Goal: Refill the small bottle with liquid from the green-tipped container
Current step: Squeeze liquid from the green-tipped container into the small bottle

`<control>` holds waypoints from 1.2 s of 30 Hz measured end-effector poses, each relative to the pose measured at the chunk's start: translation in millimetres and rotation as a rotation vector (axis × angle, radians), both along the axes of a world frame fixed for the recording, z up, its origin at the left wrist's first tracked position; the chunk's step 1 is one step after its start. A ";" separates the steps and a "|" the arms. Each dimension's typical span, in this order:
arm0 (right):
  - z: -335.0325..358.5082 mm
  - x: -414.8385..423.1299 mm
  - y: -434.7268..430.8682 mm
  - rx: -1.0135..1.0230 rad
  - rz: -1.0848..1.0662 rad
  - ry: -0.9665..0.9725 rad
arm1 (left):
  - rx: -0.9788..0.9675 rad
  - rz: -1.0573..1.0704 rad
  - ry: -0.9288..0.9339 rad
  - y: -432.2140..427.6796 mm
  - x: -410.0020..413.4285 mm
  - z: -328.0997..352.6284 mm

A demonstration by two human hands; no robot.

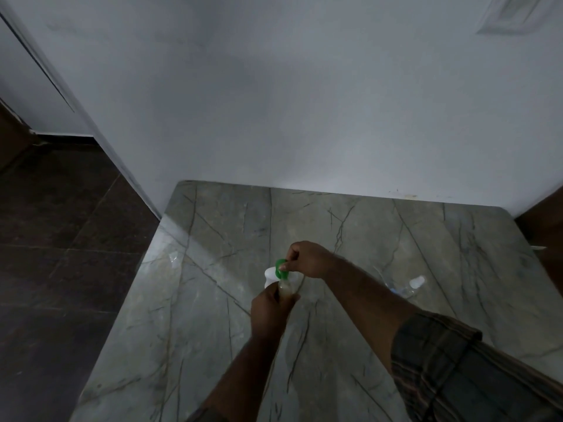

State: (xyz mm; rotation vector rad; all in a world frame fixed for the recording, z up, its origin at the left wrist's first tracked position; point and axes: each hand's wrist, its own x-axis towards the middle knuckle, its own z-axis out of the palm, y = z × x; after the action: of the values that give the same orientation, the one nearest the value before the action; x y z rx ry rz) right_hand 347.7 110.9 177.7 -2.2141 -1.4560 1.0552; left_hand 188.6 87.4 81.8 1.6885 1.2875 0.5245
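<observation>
Over the marble table (213,300), the left hand (269,312) is gripping one small bottle (285,289) upright, while the right hand (307,257) is pinching the single green tip (278,265) of one white container (270,277). One clear, seemingly capped bottle (406,286) is lying to the right.

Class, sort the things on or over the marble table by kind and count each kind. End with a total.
Hands: 2, the left hand and right hand
Green-tipped container: 1
Small bottle: 1
Clear plastic bottle lying on its side: 1
Total: 5
</observation>
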 end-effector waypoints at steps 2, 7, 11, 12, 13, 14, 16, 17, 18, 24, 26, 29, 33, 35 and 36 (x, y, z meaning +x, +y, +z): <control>2.1 1.6 0.9 0.012 0.012 -0.010 | 0.020 0.000 0.014 1.6 -0.2 0.6; 1.9 2.6 3.5 0.002 0.028 -0.033 | 0.030 0.005 0.024 2.4 0.2 1.7; 1.8 4.1 7.0 -0.011 0.050 -0.047 | 0.031 0.009 0.007 2.1 0.2 1.5; 1.7 4.4 7.3 -0.008 0.049 -0.043 | 0.026 0.009 0.000 2.3 0.0 1.3; 1.1 5.0 7.2 -0.005 0.044 -0.035 | 0.019 0.008 -0.006 2.6 -0.3 0.9; 0.1 5.6 7.0 -0.001 0.035 -0.024 | 0.013 0.006 -0.012 2.8 -0.7 0.6; -1.6 5.6 5.5 0.001 0.021 -0.013 | 0.009 -0.002 -0.024 2.0 -2.3 0.8; -2.5 5.4 4.9 0.000 0.017 -0.014 | 0.008 -0.005 -0.029 1.5 -2.8 1.2; -3.2 5.3 4.5 -0.006 0.011 -0.014 | 0.000 -0.009 -0.035 0.8 -3.1 1.5; -2.6 1.1 -19.9 0.080 -0.273 0.125 | -0.026 -0.012 -0.045 -4.4 -2.2 3.6; -19.4 -1.0 -55.0 0.249 -0.508 0.131 | 0.005 -0.020 -0.028 -5.2 -2.1 3.7; -63.9 9.9 -128.2 0.328 -0.861 0.021 | 0.032 -0.028 -0.010 -4.0 -4.5 -0.2; -104.0 48.2 -196.0 0.246 -1.050 -0.228 | 0.043 -0.035 -0.013 -4.2 -6.4 -5.9; -109.7 62.0 -205.7 0.222 -0.990 -0.306 | 0.039 -0.027 -0.014 -4.1 -4.7 -5.9; -111.4 65.6 -206.8 0.214 -0.955 -0.329 | 0.033 -0.025 -0.011 -3.9 -3.8 -5.9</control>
State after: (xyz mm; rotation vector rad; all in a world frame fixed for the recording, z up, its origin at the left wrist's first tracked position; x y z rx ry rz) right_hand 413.4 -95.8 66.4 -2.5099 -0.3967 0.2133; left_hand 184.8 83.5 75.9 1.7247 1.2547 0.5427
